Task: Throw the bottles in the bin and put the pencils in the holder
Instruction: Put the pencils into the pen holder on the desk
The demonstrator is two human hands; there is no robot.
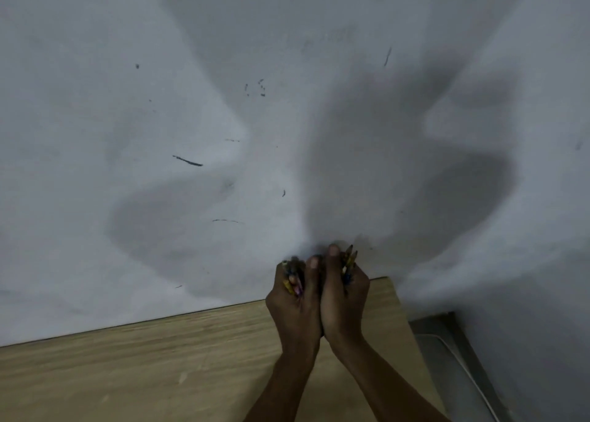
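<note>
Both forearms are bare to the bottom edge of the view, with no sleeve showing on either. The left hand [295, 303] and the right hand [343, 297] are bare as well, with short, plain nails visible on two fingertips [333, 250].

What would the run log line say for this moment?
left hand: shut on pencils | right hand: shut on pencils | hands pressed together above table | holder, bin, bottles: not visible
</note>
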